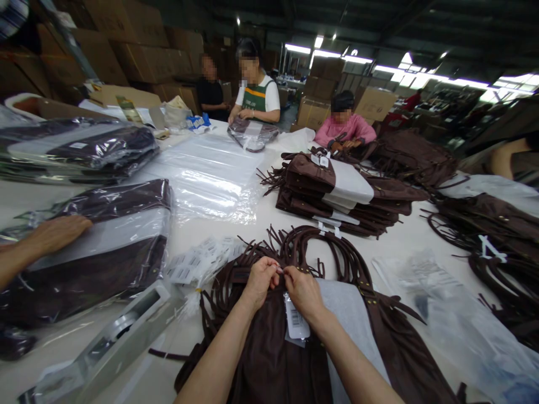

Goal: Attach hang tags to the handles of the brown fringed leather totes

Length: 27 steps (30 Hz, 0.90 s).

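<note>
Bag [269,359], brown with fringe, lies flat on the table [412,235] directly before the person, long axis running away from the camera, handles [311,247] pointing toward the far side. Left hand [260,280] and right hand [304,290] meet at the bag's top edge, fingers pinched narrow on a small fastener; a barcode tag [296,321] hangs below the right hand. Another person's hand [54,234] rests on a wrapped bag [105,247] at left.

Bright overhead strip lights [328,53] far back, glare on plastic bags [210,168], dim ceiling, wide-angle edge distortion.
</note>
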Each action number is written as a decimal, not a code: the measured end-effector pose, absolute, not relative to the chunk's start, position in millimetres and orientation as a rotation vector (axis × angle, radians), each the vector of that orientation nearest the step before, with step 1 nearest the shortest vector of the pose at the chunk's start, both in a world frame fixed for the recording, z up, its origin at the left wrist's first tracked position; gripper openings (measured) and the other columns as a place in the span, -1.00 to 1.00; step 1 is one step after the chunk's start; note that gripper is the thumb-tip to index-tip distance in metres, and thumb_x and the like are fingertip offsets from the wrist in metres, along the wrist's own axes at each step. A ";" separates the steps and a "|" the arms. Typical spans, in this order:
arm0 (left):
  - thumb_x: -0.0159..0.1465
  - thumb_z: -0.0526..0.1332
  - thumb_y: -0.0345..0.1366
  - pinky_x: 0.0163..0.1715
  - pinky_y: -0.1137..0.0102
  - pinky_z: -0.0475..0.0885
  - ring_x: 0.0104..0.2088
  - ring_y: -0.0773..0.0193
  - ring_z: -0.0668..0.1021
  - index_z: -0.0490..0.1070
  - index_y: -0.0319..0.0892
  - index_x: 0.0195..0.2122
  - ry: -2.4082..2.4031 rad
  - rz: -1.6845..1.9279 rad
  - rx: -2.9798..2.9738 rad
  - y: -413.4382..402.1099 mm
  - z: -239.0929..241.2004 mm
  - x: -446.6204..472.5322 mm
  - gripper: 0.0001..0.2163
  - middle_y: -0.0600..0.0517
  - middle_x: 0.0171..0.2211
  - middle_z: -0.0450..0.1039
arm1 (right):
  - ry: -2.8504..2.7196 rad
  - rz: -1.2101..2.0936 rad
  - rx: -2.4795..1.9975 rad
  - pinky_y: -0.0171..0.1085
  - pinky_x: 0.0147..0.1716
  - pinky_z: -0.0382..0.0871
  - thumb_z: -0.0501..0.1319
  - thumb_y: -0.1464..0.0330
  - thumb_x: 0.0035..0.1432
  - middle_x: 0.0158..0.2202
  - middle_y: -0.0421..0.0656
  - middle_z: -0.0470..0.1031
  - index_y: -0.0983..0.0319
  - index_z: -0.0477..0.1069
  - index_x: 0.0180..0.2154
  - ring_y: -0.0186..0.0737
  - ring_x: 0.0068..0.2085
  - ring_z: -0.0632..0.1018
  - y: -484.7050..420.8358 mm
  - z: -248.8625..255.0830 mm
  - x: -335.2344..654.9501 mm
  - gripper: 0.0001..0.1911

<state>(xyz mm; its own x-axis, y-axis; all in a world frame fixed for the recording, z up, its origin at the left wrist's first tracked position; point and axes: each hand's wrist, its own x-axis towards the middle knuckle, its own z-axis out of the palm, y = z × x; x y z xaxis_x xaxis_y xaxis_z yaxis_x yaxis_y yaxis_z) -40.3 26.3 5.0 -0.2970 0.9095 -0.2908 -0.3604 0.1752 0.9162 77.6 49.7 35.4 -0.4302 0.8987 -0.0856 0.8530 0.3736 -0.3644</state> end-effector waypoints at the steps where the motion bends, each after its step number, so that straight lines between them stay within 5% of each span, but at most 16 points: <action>1: -0.01 0.10 -0.32 -0.78 0.58 0.11 -0.74 0.51 0.30 0.24 -0.23 -0.47 1.300 1.408 0.594 26.3 4.4 -40.4 -0.91 0.13 -0.60 0.37 | -2.498 0.549 -1.607 -0.34 -0.46 0.14 -0.02 0.37 0.13 -0.44 -0.12 0.53 0.16 0.40 -0.30 -0.19 -0.39 0.52 50.2 34.2 77.1 -0.78; 27: 0.01 0.10 -0.31 -0.81 0.60 0.06 -0.78 0.53 0.28 0.24 -0.21 -0.46 1.364 1.404 0.555 33.4 8.4 -36.3 -0.90 0.17 -0.64 0.35 | -2.242 0.883 -1.566 -0.37 -0.38 0.21 -0.01 0.36 0.07 -0.46 -0.20 0.49 0.18 0.41 -0.39 -0.28 -0.39 0.47 56.5 21.6 82.9 -0.78</action>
